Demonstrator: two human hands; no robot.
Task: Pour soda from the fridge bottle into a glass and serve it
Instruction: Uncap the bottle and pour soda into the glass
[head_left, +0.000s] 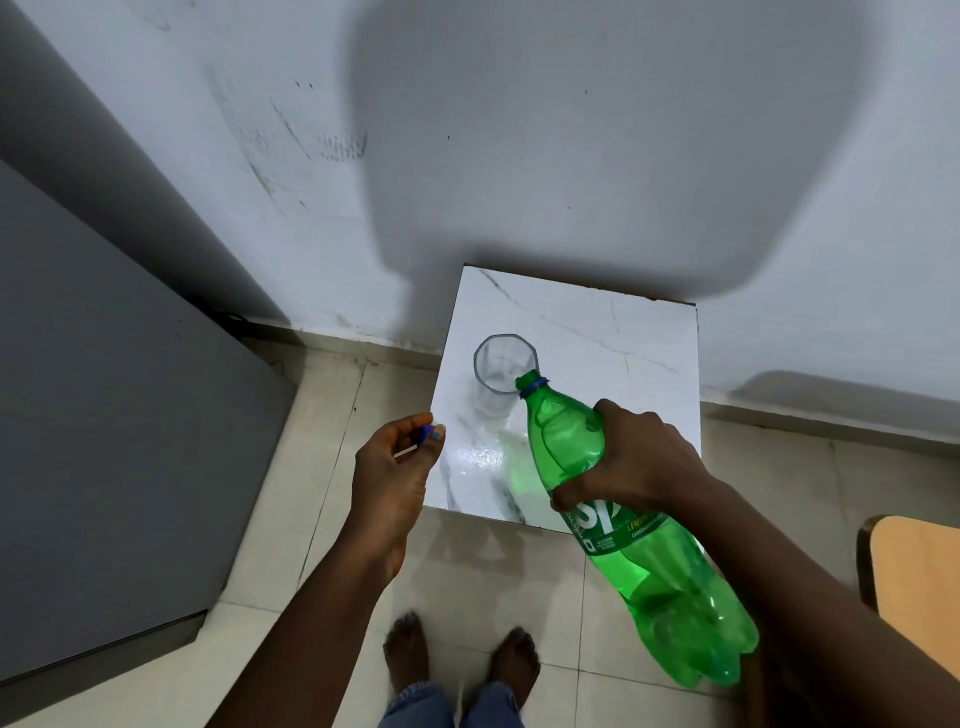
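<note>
Two hands at work over a small white table (639, 332) set against the wall. Right hand (631, 457) wrapped around the upper body of a green soda bottle (639, 525), fingers closed firmly on the plastic above the label. Bottle uncapped and tipped forward, open mouth just at the near rim of an empty clear glass (504, 371) standing upright on the table. Left hand (395, 467) off to the side past the table's left edge, fingertips pinched on a small blue cap (427, 432). No soda seen leaving the neck yet; liquid level inside hard to read.

Likely trouble from here: mouth sitting at the rim rather than over the middle, so a first gush could run down the outside onto the table. Big soft bottle held in one hand only, so a squeeze or sudden tilt could send a surge and foam over the top. Glass unsteadied, light, easily nudged by the neck and toppled. Cap loosely pinched, easy to drop on the tiled floor (291, 519).
</note>
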